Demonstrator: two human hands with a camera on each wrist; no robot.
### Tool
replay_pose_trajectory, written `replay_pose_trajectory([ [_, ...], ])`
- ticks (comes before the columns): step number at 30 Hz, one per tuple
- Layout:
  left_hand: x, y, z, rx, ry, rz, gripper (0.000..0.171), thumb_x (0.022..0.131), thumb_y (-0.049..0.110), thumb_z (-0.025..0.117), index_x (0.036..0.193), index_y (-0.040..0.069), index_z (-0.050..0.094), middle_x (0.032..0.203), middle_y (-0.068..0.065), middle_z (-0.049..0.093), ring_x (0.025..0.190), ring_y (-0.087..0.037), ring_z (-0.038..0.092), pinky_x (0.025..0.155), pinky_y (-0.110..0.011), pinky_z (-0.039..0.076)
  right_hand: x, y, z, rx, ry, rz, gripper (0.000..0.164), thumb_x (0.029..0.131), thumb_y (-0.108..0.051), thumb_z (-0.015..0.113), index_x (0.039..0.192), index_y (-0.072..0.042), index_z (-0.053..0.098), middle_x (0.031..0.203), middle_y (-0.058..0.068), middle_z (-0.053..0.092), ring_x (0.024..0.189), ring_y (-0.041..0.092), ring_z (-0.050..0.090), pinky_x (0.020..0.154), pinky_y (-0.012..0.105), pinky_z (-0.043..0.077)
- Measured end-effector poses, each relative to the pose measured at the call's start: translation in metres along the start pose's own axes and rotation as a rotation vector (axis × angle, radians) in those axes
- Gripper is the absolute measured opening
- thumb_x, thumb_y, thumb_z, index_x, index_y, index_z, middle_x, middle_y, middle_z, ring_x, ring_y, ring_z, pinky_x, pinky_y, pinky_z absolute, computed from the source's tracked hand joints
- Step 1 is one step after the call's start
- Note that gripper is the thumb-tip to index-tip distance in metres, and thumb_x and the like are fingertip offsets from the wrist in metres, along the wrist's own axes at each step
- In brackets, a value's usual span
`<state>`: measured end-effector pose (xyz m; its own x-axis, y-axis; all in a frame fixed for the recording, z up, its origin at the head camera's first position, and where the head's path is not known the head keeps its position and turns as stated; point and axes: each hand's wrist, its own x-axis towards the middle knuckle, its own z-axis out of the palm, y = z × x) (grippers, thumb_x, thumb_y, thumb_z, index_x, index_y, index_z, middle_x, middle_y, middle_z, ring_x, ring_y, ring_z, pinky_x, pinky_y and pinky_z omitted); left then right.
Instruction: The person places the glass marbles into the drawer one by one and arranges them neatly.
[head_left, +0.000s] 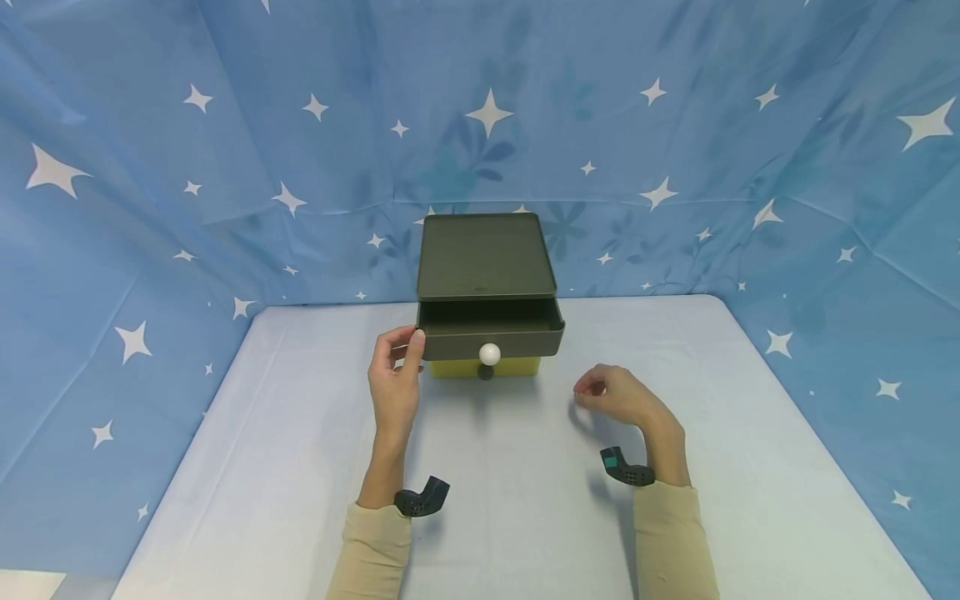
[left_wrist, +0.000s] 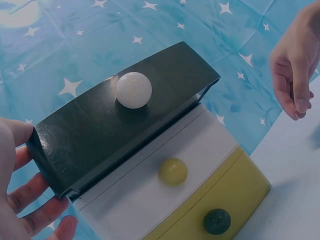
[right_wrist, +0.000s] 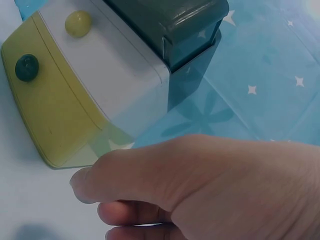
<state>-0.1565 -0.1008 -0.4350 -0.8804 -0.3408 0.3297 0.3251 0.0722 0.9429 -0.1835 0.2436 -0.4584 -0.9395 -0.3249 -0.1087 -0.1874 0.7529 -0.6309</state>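
Note:
A small stacked chest of drawers has its dark green top drawer (head_left: 491, 344) pulled out, with a white round knob (left_wrist: 133, 90) on the front. At the drawer's left end, my left hand (head_left: 395, 379) grips the front corner, thumb on the near face and fingers along the side. Below it, the white middle drawer (left_wrist: 145, 172) with a yellow knob (left_wrist: 173, 172) and the yellow bottom drawer (right_wrist: 55, 110) with a green knob (right_wrist: 26, 67) sit pushed in. My right hand (head_left: 618, 394) hovers over the table right of the chest, fingers loosely curled, holding nothing.
The chest's flat green top (head_left: 486, 254) is bare, and the chest stands at the back of the white-covered table (head_left: 517, 500). Close behind hangs a blue curtain (head_left: 360, 133) with white stars. Each wrist wears a black strap-mounted device (head_left: 422, 498).

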Motion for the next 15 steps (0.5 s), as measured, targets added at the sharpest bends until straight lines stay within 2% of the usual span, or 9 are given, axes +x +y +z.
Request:
replay_pose_trajectory([
  [5, -0.0004, 0.0009, 0.0004, 0.009, 0.006, 0.0, 0.031, 0.098, 0.029, 0.066, 0.12, 0.007, 0.063, 0.112, 0.0, 0.062, 0.095, -0.017, 0.059, 0.071, -0.019, 0.053, -0.0015, -0.0023, -0.001, -0.002, 0.025, -0.031, 0.012, 0.089, -0.017, 0.069, 0.097, -0.008, 0.073, 0.093, 0.003, 0.067, 0.087, 0.016, 0.058, 0.079, 0.033, 0.048],
  [15, 0.0, -0.0003, -0.0001, -0.002, 0.0, 0.004, 0.032, 0.098, 0.031, 0.066, 0.12, 0.007, 0.063, 0.111, 0.003, 0.063, 0.098, -0.025, 0.059, 0.072, -0.019, 0.053, -0.0034, -0.0069, -0.0033, 0.003, 0.051, -0.043, 0.011, 0.09, -0.017, 0.07, 0.097, -0.009, 0.072, 0.092, 0.002, 0.067, 0.087, 0.015, 0.058, 0.078, 0.033, 0.048],
])
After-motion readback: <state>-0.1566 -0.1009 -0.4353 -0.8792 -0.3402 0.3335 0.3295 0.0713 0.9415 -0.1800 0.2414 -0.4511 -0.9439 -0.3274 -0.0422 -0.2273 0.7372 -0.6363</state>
